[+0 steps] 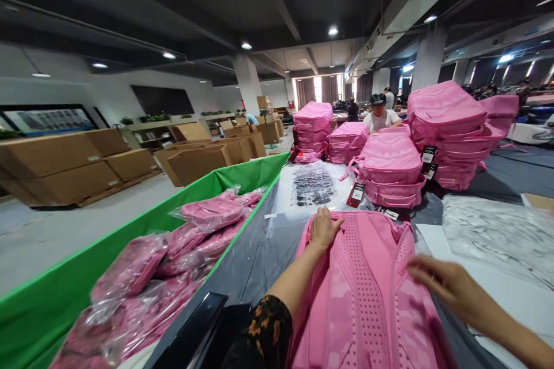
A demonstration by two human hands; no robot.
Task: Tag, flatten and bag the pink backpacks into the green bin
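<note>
A pink backpack (pixel 363 294) lies back-side up on the table in front of me, its perforated padding and straps showing. My left hand (pixel 324 228) curls over the backpack's far top corner, fingers closed on the edge. Against the right strap edge rests my right hand (pixel 441 281), fingers together and slightly bent, blurred by motion. A clear plastic bag (pixel 314 187) with black print lies flat just beyond the backpack.
A green bin (pixel 86 277) at the left holds several bagged pink backpacks (pixel 208 216). Stacks of pink backpacks (pixel 392 170) stand further along the table, a seated person (pixel 381 116) behind them. Clear plastic sheets (pixel 497 236) lie at right. Cardboard boxes (pixel 64 167) line the floor.
</note>
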